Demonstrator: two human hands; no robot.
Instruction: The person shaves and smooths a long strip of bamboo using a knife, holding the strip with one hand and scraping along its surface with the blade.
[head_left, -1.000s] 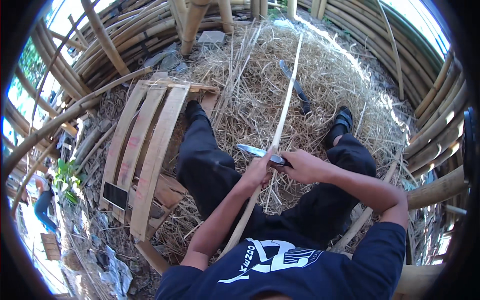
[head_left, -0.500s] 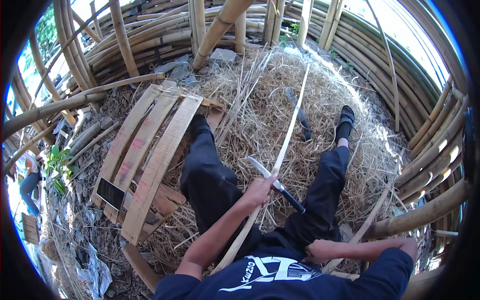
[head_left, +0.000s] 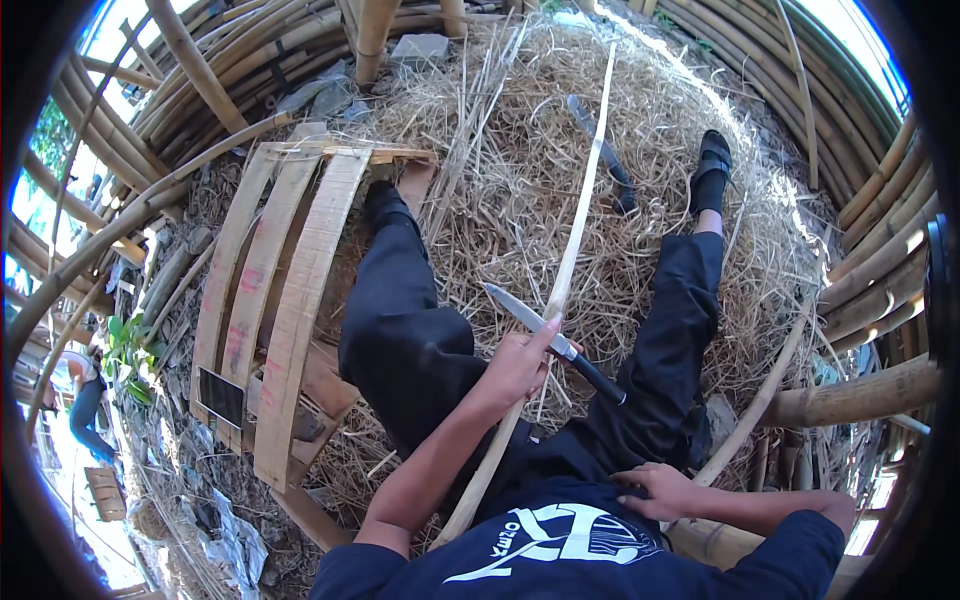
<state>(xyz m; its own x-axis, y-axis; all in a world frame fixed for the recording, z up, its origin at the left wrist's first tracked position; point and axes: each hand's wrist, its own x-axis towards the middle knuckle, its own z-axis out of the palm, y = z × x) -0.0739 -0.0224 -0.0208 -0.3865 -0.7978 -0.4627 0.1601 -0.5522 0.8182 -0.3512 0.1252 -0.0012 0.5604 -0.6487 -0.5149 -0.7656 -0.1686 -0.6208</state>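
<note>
My left hand [head_left: 520, 368] is closed around a long pale bamboo strip [head_left: 572, 245], which runs from my waist out over the straw. The same hand also grips a knife [head_left: 595, 380] crosswise to the strip; its blade points up and left, and its black handle sticks out toward my right thigh. My right hand [head_left: 655, 492] rests against the front of my dark shirt, fingers apart and holding nothing that shows. Farther out, a second blade with a dark handle [head_left: 621, 188] lies on the straw between my feet.
Left of my leg sits a slatted wooden crate [head_left: 305, 290] with a dark-screened phone [head_left: 222, 396] on it. Cut straw and shavings [head_left: 500, 230] cover the ground. Stacked bamboo poles [head_left: 860, 410] stand around. A person [head_left: 85, 400] is at the far left.
My right hand has spread its fingers and shifted slightly right along my shirt. The left hand still grips the strip and knife. The whole view has tilted a little downward.
</note>
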